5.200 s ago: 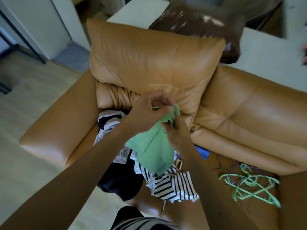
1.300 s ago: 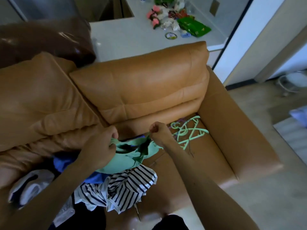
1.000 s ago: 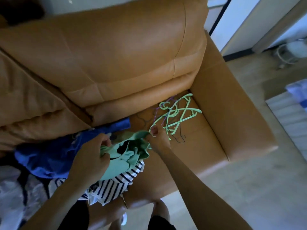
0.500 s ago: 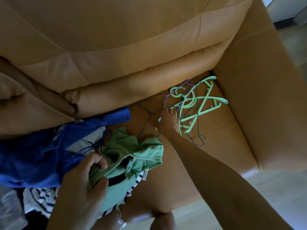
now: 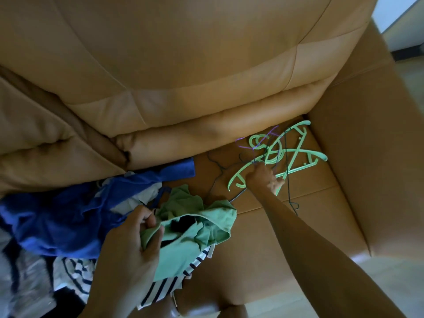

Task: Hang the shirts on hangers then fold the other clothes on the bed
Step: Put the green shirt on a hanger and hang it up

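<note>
Green shirt is lying crumpled on the sofa seat, its lower part resting on a striped garment. A blue garment is bunching just beside it on the left.

Left hand is holding the shirt. Its grip is pinching a fold of the near-left edge between thumb and curled fingers. A dark opening is gaping in the middle of the cloth, probably the neck or hem.

Right hand is reaching away from the shirt into the green hangers, which are lying in the far right corner of the seat, against the back cushion and the armrest. Its grip is curling down onto one green arm. Fingertips are touching the spot where the dark wire hangers and a purple hanger are crossing.

Step in hand, as judged: picking a hanger for this shirt, with hanging not yet begun.

The shirt is sitting apart from the right grip, toward the near left, with bare seat between them.

Next move is probably calling for:
- working one green hanger loose, since the tangle is likely to be dragging its neighbours along;
- carrying it across to the opening that the left hand is presenting.
</note>
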Tool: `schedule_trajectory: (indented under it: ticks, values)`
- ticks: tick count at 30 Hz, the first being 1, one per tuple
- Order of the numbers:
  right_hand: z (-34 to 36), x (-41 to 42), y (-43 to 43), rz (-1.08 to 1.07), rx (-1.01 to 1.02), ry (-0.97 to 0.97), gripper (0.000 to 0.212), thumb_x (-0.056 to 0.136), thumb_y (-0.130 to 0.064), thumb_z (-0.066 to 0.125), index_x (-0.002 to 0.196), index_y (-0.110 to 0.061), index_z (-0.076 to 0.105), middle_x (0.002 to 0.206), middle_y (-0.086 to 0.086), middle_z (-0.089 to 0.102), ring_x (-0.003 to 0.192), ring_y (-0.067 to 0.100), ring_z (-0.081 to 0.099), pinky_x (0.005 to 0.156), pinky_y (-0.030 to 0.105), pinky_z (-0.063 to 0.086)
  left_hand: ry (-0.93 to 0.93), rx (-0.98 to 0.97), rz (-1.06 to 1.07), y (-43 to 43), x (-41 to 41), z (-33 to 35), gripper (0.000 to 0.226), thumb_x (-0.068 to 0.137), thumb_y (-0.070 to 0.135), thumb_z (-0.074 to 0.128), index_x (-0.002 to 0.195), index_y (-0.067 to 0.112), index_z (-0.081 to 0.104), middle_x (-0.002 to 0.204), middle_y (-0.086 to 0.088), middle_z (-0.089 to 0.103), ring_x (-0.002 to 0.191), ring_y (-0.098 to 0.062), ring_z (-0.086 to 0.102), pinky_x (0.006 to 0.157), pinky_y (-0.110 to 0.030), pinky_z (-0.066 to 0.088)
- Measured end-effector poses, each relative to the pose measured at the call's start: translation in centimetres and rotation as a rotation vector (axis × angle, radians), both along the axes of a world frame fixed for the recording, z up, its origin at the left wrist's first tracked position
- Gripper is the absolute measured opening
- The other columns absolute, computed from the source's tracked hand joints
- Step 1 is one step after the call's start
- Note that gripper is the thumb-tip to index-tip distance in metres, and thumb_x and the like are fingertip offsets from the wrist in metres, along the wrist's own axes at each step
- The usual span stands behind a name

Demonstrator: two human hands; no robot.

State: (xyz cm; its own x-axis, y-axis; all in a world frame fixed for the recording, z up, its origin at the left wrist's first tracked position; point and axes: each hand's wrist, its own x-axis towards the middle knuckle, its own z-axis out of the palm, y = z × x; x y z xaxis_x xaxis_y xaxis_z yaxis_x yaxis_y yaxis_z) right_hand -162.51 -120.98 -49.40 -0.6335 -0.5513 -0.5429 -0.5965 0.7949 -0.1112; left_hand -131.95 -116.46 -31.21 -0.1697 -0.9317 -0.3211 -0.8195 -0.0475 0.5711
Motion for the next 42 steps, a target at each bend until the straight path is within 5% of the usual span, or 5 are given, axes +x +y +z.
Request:
schedule_trajectory:
  ticks: [12, 18, 26, 32, 42]
  values:
    - [21.9, -0.5, 10.0, -0.113, -0.57, -0.549, 0.062, 0.091, -0.069, 0.037, 0.094, -0.013, 0.063, 0.067, 0.005, 0.061, 0.062, 0.027, 0.059, 0.063, 0.05, 0.055, 0.133, -0.141, -0.157, -2.6, 0.5, 16.0, 0.022, 0.092, 0.013, 0.061, 0.082, 0.021, 0.044, 0.066, 0.0, 0.049, 0.06, -0.017, 0.05, 0.054, -0.037, 0.037]
    - [36.0, 1.5, 10.7, 0.125, -0.706, -0.923, 0.044, 0.107, -0.031, 0.036, 0.08, 0.001, 0.048, 0.061, 0.009, 0.041, 0.05, 0.025, 0.044, 0.054, 0.037, 0.048, 0.081, -0.452, -0.239, -5.2, 4.8, 24.6, 0.006, 0.09, 0.014, 0.048, 0.093, 0.019, 0.046, 0.067, -0.004, 0.052, 0.055, -0.021, 0.049, 0.054, -0.051, 0.042]
    - [46.6, 2.4, 9.9, 0.476, -0.804, -1.012, 0.051, 0.103, -0.035, 0.039, 0.065, -0.003, 0.047, 0.052, 0.018, 0.043, 0.048, 0.022, 0.049, 0.05, 0.018, 0.041, -0.173, -0.86, 0.087, -8.5, 9.8, 34.1, 0.013, 0.085, 0.024, 0.059, 0.093, 0.018, 0.051, 0.096, -0.005, 0.054, 0.092, -0.031, 0.051, 0.077, -0.043, 0.036]
    - [51.2, 5.8, 9.2, 0.614, -0.792, -1.017, 0.068, 0.087, -0.071, 0.059, 0.06, -0.009, 0.049, 0.051, 0.019, 0.033, 0.047, 0.021, 0.041, 0.052, 0.025, 0.043, -0.14, -0.998, 0.219, -9.1, 12.4, 39.6, 0.021, 0.075, 0.019, 0.065, 0.086, 0.019, 0.047, 0.092, -0.004, 0.048, 0.085, -0.028, 0.048, 0.072, -0.043, 0.042]
    - [55.8, 12.9, 6.7, 0.838, -0.919, -0.677, 0.043, 0.101, -0.043, 0.041, 0.068, -0.016, 0.045, 0.054, 0.004, 0.045, 0.049, 0.018, 0.048, 0.05, 0.033, 0.048, -0.268, -1.086, 0.0, -8.7, 13.3, 45.0, 0.019, 0.069, 0.015, 0.06, 0.072, 0.022, 0.043, 0.061, 0.008, 0.049, 0.064, -0.026, 0.051, 0.071, -0.037, 0.038]
